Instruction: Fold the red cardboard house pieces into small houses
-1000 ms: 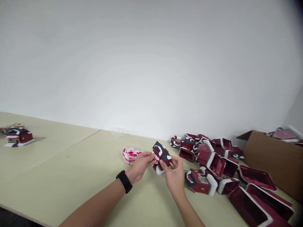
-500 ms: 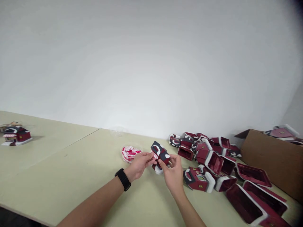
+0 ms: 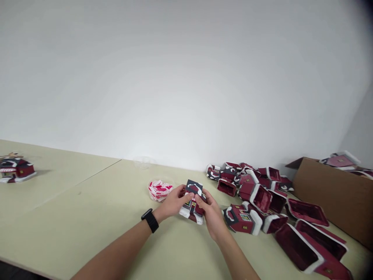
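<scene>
Between my two hands is a small dark-red model house (image 3: 190,213) with a dark roof and white snow-like trim, its front turned towards me. My left hand (image 3: 172,201) grips its left side, and my right hand (image 3: 214,216) wraps round the right side. Both thumbs press at the front just under the roof edge, where a bit of red-and-white striped piece shows; most of it is hidden by the thumbs. Just left of the house is a clear round tub (image 3: 150,195) with red-and-white striped pieces (image 3: 161,188) in it.
Several similar model houses (image 3: 244,220) lie piled on the right, many with hollow undersides showing. A cardboard box (image 3: 329,198) with more houses stands behind them. At far left sits a house with a striped awning (image 3: 18,170). A clear lid-like item (image 3: 143,162) lies by the wall.
The house has been turned so its front faces me. My left hand has moved from holding the striped piece to gripping the house's left side, both thumbs now on the front.
</scene>
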Demonstrator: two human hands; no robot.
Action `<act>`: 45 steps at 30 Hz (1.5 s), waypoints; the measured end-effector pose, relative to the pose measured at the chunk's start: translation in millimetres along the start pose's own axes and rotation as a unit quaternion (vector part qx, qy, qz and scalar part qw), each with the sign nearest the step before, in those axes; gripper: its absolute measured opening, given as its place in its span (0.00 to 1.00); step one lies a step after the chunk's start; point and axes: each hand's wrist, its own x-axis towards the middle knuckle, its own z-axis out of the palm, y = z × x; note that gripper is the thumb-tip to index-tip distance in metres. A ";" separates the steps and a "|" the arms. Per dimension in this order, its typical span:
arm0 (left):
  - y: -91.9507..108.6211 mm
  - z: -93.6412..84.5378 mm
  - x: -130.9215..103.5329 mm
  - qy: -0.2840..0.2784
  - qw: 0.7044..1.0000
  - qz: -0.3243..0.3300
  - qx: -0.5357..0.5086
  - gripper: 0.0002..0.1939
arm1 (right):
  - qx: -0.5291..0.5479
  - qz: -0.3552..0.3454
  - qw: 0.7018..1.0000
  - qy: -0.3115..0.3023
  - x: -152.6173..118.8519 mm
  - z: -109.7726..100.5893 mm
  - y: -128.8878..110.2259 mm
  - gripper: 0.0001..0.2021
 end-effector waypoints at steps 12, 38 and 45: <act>-17.2 6.1 3.9 0.072 0.996 0.031 0.039 0.24 | -0.101 -0.037 0.994 -0.031 -3.6 -4.5 -6.3 0.35; 40.1 -76.2 -161.7 0.166 0.973 -0.132 0.087 0.29 | 0.000 0.026 0.999 -0.019 8.3 -19.6 -14.0 0.32; 49.8 -302.6 -221.4 0.580 0.693 -0.242 0.354 0.23 | -0.011 0.034 0.999 -0.034 5.4 -15.7 -11.4 0.32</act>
